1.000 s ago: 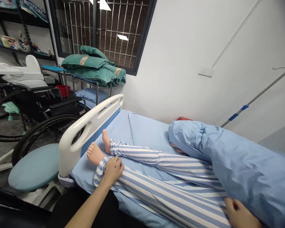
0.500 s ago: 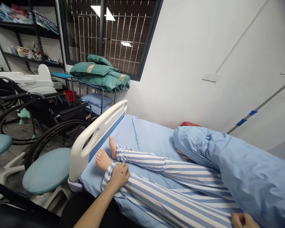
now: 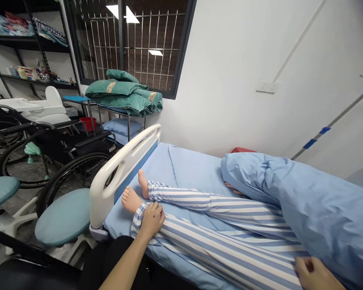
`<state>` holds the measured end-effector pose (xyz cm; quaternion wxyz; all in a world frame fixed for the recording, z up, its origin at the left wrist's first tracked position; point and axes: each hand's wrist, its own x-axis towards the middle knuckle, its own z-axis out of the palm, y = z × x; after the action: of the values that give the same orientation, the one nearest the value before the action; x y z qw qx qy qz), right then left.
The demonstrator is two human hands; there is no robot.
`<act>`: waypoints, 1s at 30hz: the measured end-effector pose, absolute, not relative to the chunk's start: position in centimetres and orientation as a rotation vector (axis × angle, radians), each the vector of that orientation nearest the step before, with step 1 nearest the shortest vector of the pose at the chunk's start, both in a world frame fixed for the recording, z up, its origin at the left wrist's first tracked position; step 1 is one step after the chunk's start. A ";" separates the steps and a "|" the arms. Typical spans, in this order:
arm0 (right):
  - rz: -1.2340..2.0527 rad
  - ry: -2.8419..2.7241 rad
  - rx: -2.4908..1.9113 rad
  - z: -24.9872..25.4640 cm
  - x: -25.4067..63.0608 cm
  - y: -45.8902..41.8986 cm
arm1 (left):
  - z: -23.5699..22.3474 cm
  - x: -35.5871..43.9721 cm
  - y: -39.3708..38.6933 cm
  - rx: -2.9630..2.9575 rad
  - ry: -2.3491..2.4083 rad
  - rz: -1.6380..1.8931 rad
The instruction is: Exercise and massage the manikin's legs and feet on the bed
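Note:
Two legs in blue-and-white striped pajama trousers (image 3: 199,237) lie along the bed, with bare, smooth, manikin-like feet (image 3: 131,200) near the footboard. Over the nearer leg, just above the ankle, my left hand (image 3: 153,219) is closed with its fingers curled round the trouser cloth. My right hand (image 3: 316,274), at the lower right, is curled into a fist against the upper part of the same trousers; its fingertips are partly hidden. A light blue quilt (image 3: 308,189) is pushed back beside it, covering the upper body. Some fingers (image 3: 234,189) show under the quilt's edge.
A cream footboard (image 3: 125,167) closes the bed's left end. Beyond it stand a teal stool (image 3: 65,217) and a black wheelchair (image 3: 78,161). Folded green bedding (image 3: 127,94) rests on a trolley under the window. The far side of the bed meets a white wall (image 3: 218,88).
The view has shifted slightly, and more of my right hand and wrist shows at the lower right. My left hand stays on the trouser leg above the ankle.

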<state>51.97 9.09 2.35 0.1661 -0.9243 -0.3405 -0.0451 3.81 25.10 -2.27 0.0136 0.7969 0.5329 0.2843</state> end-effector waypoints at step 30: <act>0.001 -0.893 -2.598 2.9 50.6 8.7 | -1.4 5.3 23.1 2.228 1.786 0.960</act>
<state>50.63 8.74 2.86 0.1957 -0.9274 -0.3188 0.0004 5.28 23.10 -1.35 0.0648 0.7380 0.5916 0.3179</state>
